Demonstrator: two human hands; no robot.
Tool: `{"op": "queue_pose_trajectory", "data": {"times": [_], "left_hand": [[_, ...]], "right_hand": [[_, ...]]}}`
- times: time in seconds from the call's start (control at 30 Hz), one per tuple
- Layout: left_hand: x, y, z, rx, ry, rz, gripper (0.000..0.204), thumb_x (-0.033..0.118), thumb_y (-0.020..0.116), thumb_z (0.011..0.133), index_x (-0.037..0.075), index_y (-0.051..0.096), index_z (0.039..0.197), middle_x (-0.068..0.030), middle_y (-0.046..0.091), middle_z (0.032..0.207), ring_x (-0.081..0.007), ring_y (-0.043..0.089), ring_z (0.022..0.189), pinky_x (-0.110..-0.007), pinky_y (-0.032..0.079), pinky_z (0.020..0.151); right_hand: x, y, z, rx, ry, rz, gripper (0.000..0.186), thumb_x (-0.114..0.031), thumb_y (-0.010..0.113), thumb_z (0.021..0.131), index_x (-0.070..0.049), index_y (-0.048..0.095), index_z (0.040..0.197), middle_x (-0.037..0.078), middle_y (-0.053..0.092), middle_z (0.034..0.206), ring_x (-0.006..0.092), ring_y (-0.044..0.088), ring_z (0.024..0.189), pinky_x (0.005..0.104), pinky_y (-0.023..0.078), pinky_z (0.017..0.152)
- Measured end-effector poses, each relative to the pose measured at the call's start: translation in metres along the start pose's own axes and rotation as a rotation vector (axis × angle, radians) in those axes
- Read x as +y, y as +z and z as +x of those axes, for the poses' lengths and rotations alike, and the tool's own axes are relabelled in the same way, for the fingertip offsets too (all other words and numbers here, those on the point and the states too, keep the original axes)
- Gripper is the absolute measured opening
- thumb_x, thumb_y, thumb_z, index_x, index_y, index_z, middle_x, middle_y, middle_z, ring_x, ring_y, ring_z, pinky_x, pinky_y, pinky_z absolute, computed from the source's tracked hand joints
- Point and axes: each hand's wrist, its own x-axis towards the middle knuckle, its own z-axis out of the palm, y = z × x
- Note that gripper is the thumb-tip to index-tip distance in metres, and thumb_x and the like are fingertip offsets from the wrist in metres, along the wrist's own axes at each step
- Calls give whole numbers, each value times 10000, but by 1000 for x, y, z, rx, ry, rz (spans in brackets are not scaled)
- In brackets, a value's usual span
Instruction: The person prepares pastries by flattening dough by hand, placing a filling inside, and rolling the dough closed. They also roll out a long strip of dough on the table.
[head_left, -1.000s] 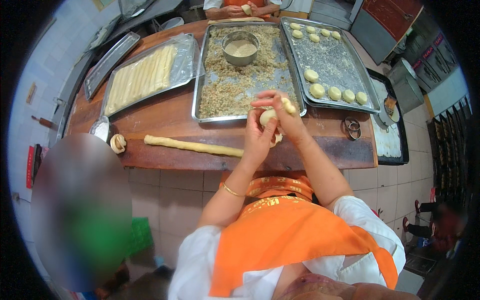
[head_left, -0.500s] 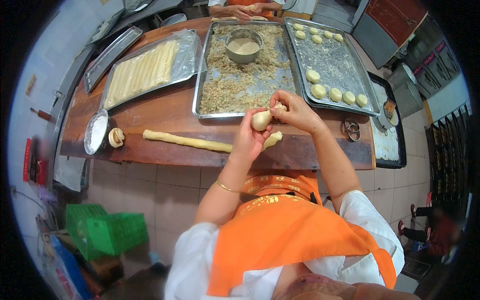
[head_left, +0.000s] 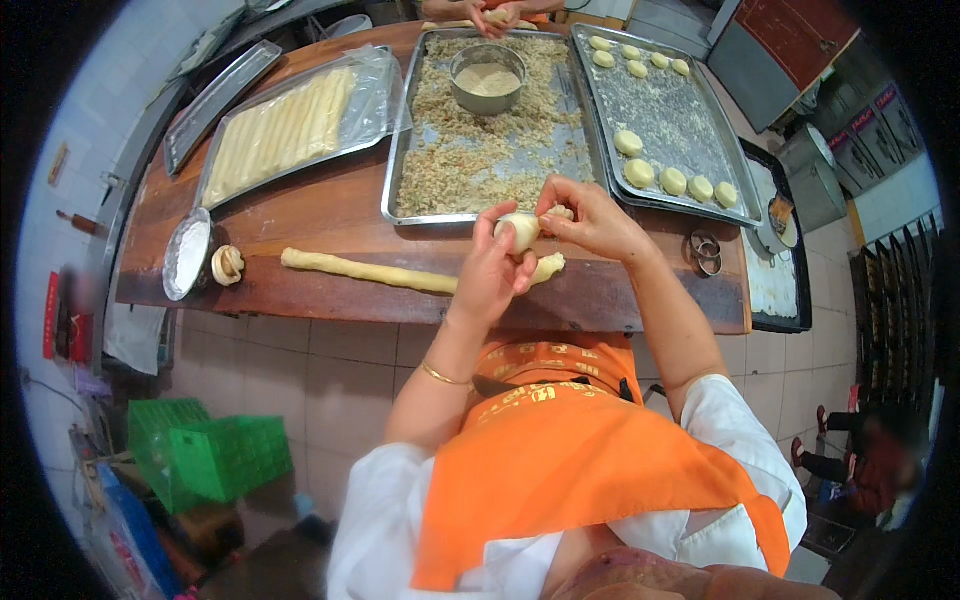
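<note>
Above the table's near edge, my left hand (head_left: 485, 272) is closed around a smooth, pale dough ball (head_left: 519, 232). My right hand (head_left: 597, 222) pinches at the ball's right side. A small pale lump, probably dough, (head_left: 563, 213) shows at its fingers; whether it is still joined to the ball is hidden. Below my hands a long dough rope (head_left: 370, 270) lies on the table, partly covered by my left wrist. Just beyond is a metal tray (head_left: 432, 219) spread with crumbly filling, with a steel bowl (head_left: 488, 104) of pale crumbs standing in it.
At the right, another tray (head_left: 690, 130) holds several round dough pieces, with metal ring cutters (head_left: 705, 252) nearby. At left are plastic-covered dough strips (head_left: 285, 125), a flour bowl (head_left: 188, 255) and a coiled pale item (head_left: 227, 265). A co-worker's hands (head_left: 492, 17) handle dough at the far edge.
My hands and the dough ball have shifted slightly left and nearer to me. The left fingers now reach over the top of the ball; the right hand keeps its pinch.
</note>
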Motion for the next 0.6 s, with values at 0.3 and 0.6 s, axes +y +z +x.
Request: {"op": "queue_pose_trajectory", "data": {"times": [0.3, 0.6], "left_hand": [[-4, -2, -2, -13, -16, 68, 475, 451, 302, 1106, 39, 520, 1198, -85, 599, 1027, -141, 561, 657, -255, 459, 546], [-10, 5, 3, 129, 33, 44, 427, 430, 308, 1107, 56, 515, 1122, -100, 621, 1003, -147, 582, 706, -255, 461, 558]], "right_hand": [[-12, 2, -4, -23, -10, -48, 134, -132, 676, 875, -28, 604, 922, 45, 569, 765, 130, 502, 676, 297, 413, 602], [-14, 7, -6, -10, -173, -162, 122, -103, 681, 854, -46, 598, 923, 115, 578, 757, 232, 559, 644, 337, 447, 596]]}}
